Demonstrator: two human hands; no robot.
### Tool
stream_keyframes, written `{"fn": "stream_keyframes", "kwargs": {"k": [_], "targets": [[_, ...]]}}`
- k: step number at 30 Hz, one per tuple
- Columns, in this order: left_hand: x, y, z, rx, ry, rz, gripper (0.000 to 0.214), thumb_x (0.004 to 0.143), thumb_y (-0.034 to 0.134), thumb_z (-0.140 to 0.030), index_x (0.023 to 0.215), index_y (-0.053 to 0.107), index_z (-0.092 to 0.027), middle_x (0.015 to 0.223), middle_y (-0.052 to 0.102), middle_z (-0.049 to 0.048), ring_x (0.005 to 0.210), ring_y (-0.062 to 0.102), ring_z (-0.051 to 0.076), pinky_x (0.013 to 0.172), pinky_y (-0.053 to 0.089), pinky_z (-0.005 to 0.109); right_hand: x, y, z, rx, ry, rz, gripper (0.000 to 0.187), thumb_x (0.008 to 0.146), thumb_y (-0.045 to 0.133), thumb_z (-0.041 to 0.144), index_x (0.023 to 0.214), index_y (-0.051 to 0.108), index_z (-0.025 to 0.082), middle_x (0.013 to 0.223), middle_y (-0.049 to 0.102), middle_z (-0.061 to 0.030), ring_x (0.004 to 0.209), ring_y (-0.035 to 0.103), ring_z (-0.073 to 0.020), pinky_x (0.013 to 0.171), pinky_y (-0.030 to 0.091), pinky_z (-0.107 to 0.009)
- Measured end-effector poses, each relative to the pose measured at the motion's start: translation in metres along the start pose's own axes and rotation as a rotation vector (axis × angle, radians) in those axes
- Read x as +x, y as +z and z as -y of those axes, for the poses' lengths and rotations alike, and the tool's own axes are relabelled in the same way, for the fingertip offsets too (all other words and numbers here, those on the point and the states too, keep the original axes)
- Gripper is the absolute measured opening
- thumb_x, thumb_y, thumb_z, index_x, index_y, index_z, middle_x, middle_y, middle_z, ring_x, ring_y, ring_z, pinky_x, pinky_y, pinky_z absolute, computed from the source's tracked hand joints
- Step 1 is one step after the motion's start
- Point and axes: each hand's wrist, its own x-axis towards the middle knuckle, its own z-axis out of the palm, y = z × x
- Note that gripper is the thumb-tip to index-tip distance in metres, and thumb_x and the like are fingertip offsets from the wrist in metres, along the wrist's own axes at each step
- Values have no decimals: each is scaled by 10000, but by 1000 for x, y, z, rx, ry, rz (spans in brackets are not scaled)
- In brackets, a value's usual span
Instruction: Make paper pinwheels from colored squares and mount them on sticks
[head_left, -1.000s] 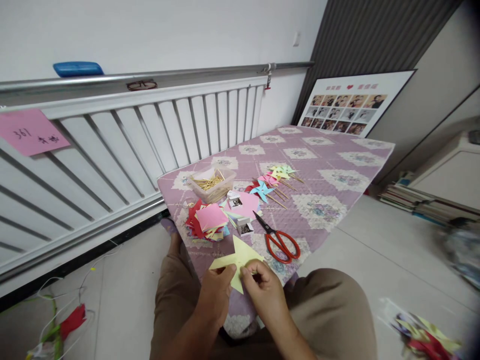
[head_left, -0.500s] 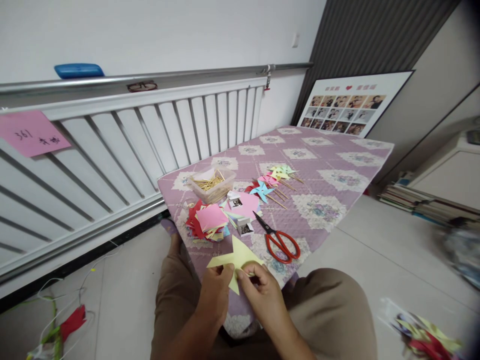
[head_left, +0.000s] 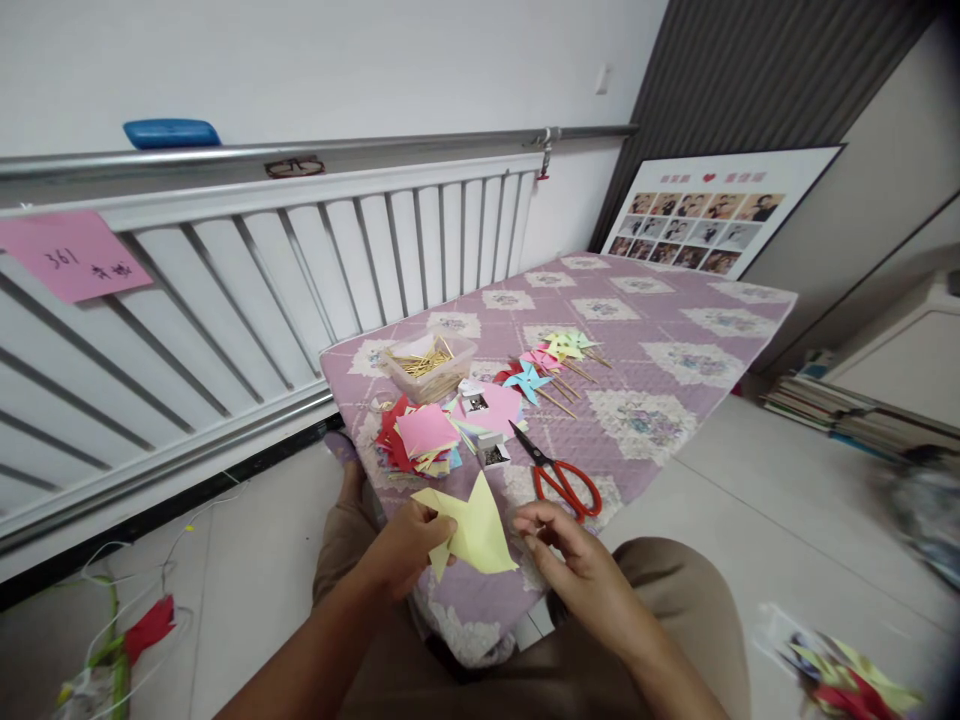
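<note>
My left hand (head_left: 405, 545) is closed on a yellow cut paper square (head_left: 471, 528), pinching its left side and holding it tilted over the near edge of the purple quilted table (head_left: 675, 345). My right hand (head_left: 581, 565) is just right of the paper and off it, with fingers loosely curved and apart and nothing seen in them. Red-handled scissors (head_left: 561, 480) lie just beyond my right hand. A pile of coloured paper squares (head_left: 420, 440) lies beyond my left hand.
A clear box of wooden sticks (head_left: 427, 362), two small pin boxes (head_left: 491, 452) and several finished pinwheels (head_left: 549, 365) lie further back. White railing (head_left: 300, 260) runs along the left, a photo board (head_left: 705, 215) leans behind, and books (head_left: 847, 415) and paper scraps (head_left: 851, 675) lie on the floor.
My right hand has let go of the yellow paper and moved to the right. My left hand now holds the paper alone, a little higher and tilted. The camera shifted slightly.
</note>
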Motion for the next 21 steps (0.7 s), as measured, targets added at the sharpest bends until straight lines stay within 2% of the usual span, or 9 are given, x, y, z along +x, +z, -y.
{"fn": "stream_keyframes", "kwargs": {"k": [4,8,15,21], "targets": [[1,-6,-1,108,12,68,93,644,619,-182,646,709,-161,580,659,36,458,494,109,453,363,210,-1,4,12,-81,-99,170,214,857,546,191,1017,676,248,887,664,-39,809,614,-197,711,487,-282],[1,-8,1,210,60,94,121,646,618,-173,673,735,-163,557,675,46,484,543,148,488,382,229,2,6,20,-116,-156,259,165,855,548,166,888,690,244,857,654,-38,801,613,-201,705,478,-284],[1,-3,2,368,78,103,119,665,550,-177,651,668,-183,552,615,-2,463,456,115,482,328,224,4,7,24,-166,-126,252,162,888,560,243,740,624,223,755,556,-7,724,553,-176,646,432,-261],[6,-3,6,610,82,134,87,679,503,-206,627,561,-168,527,508,-35,464,392,97,468,276,235,6,16,23,-277,-68,261,161,890,535,220,738,583,200,766,534,-7,727,533,-165,648,407,-259]]}}
